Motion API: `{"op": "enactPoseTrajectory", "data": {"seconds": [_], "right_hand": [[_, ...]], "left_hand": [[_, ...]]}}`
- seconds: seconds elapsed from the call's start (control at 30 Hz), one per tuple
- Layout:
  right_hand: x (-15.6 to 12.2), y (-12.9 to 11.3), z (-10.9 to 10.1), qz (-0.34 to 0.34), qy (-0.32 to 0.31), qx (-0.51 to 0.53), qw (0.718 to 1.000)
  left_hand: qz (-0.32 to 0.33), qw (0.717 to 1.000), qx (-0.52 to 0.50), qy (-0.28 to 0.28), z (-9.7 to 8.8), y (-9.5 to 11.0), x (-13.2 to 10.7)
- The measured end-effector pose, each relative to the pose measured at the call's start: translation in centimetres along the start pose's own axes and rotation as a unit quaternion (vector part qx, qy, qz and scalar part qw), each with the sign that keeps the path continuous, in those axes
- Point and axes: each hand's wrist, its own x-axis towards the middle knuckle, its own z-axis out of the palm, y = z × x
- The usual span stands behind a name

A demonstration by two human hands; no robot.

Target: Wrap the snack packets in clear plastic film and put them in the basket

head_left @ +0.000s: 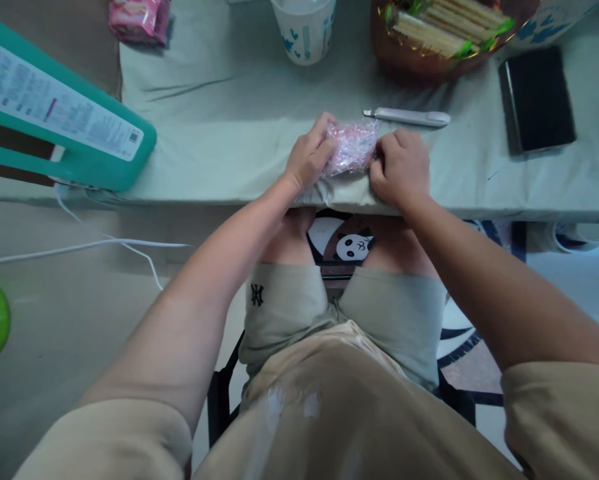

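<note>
A small pinkish packet in clear bubble wrap (352, 148) lies near the front edge of the cloth-covered table. My left hand (313, 152) grips its left end, thumb and fingers closed on the wrap. At the opposite end, my right hand (402, 163) has its fingers curled in and pinches the wrap's right edge. Just beyond the packet rests a utility knife (406, 117) with a pale handle, its tip pointing left. What exactly the wrap encloses cannot be made out.
A paper cup (306, 33) stands behind the packet. Right of it is a reddish bowl (404, 63) of wrapped snack sticks, then a black box (538, 100). A large green bottle (129, 157) is at left, near a pink packet (139, 21). White cables (129, 241) hang below.
</note>
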Motion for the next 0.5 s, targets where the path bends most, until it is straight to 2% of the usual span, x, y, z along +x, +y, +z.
{"op": "enactPoseTrajectory", "data": {"seconds": [0.17,0.33,0.5], "right_hand": [[0.1,-0.4,-0.4,0.027,-0.014,0.024,0.999],[0.2,-0.8,-0.6,0.040,-0.016,0.014,0.999],[0.2,-0.5,-0.4,0.035,-0.009,0.014,0.999]], "left_hand": [[-0.012,1.000,-0.008,-0.014,-0.3,1.2,-0.3],[-0.041,0.986,-0.132,-0.092,-0.9,2.2,-0.1],[-0.062,0.976,-0.181,-0.108,-0.9,2.1,0.1]]}}
